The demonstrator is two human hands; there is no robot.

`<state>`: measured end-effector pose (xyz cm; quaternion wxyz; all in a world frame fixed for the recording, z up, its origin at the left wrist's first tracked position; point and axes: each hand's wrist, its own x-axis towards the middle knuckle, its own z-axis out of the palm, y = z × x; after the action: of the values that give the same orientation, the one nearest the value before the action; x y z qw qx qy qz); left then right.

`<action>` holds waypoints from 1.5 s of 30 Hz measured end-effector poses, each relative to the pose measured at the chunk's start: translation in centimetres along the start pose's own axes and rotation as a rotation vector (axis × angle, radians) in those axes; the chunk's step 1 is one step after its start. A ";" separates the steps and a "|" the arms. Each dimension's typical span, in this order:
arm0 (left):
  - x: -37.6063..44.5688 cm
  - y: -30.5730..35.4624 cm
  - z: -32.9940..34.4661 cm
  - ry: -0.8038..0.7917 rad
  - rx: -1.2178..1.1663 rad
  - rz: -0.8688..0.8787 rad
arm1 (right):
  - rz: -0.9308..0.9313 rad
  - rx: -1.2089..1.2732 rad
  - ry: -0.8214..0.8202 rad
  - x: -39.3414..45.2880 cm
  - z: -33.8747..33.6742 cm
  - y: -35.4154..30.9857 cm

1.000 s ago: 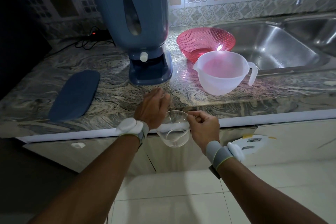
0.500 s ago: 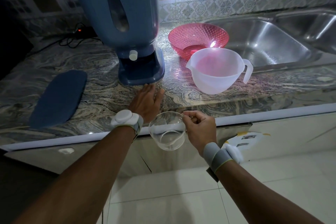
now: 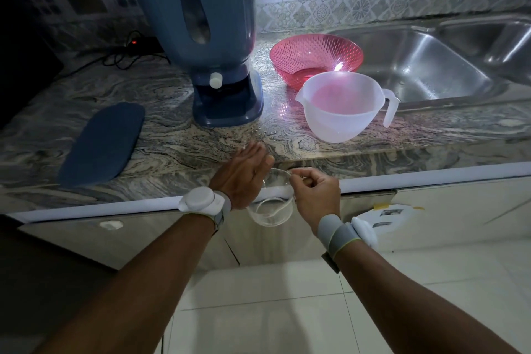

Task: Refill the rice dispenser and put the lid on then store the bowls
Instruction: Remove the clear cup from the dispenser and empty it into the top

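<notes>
Glass cup (image 3: 271, 207): pinched at its rim by right hand (image 3: 314, 195), below the counter edge (image 3: 402, 158).
Left hand (image 3: 244, 175): flat, fingers straight (touching the counter edge), holding nothing.

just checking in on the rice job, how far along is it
Looks done: the pink bowl and white jug stand empty, so the pouring seems over. In hand: the right hand holds a small glass cup at the counter edge, and the left hand is flat on the counter. Left: the blue lid still lies beside the dispenser; bowls not stored.
</notes>
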<state>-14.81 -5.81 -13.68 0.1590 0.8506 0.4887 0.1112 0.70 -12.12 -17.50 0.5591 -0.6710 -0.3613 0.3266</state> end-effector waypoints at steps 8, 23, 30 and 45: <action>-2.8 1.3 0.7 -0.030 0.002 0.044 | 0.007 -0.005 0.000 -0.3 -0.4 -0.3; -3.8 2.5 1.1 0.055 -0.111 0.126 | -0.008 -0.035 0.005 -0.2 -1.0 -0.3; 0.2 1.5 -0.1 0.157 -0.099 0.006 | 0.015 -0.045 0.016 0.3 -1.4 -0.3; 6.9 -1.4 0.2 0.100 -0.026 -0.108 | -0.021 -0.041 0.001 1.9 -1.4 0.7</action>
<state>-12.39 0.81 -14.14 0.1512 0.8144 0.5396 0.1510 2.96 -11.27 -18.08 0.5489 -0.6786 -0.3747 0.3127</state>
